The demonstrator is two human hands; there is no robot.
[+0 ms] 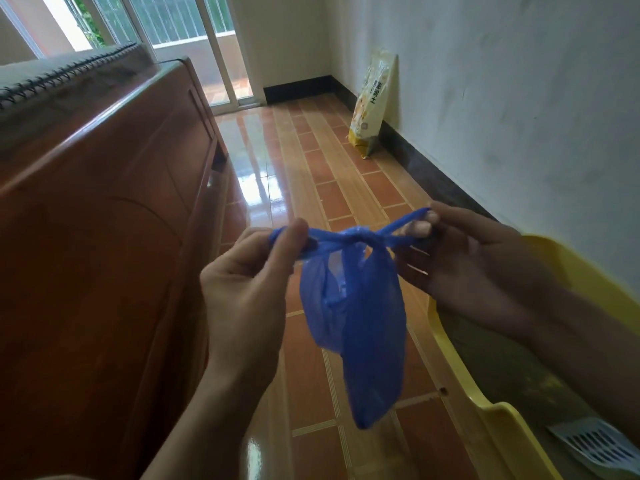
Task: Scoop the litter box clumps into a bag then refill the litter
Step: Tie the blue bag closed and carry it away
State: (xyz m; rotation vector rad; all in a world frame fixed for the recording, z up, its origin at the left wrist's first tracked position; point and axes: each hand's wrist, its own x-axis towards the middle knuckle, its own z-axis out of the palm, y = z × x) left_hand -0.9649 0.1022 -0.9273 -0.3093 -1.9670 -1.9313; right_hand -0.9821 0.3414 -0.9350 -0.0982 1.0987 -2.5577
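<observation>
Blue plastic is what you hold: a small bag [360, 317] hangs in the air between your two hands, above the floor and just left of the litter box, its neck drawn into a knot [353, 237] with one twisted handle running out to each side. Your left hand [249, 282] pinches the left handle between thumb and curled fingers; your right hand [460, 261] grips the right handle at the fingertips, and that hand is blurred, so the exact finger hold is hard to make out. You cannot see through the bag well enough to tell what it holds, though its lower end sags full. Most of the yellow litter box [485, 403] is cut off at the right and bottom edges and partly hidden behind your right forearm; grey litter [491, 355] shows inside it. A pale slotted scoop [595, 445] lies at the bottom right corner, only its slotted end in view. Farther off, a yellow and white sack [372, 105] leans upright against the white wall [519, 81]; its print is too small to read. Glossy tiles in orange-brown and tan cover the floor [322, 188], which mirrors the daylight from a sliding glass door [194, 36] at the far end. A reddish wooden bed frame [104, 202] fills your left side, with a mattress edge [62, 77] on top.
</observation>
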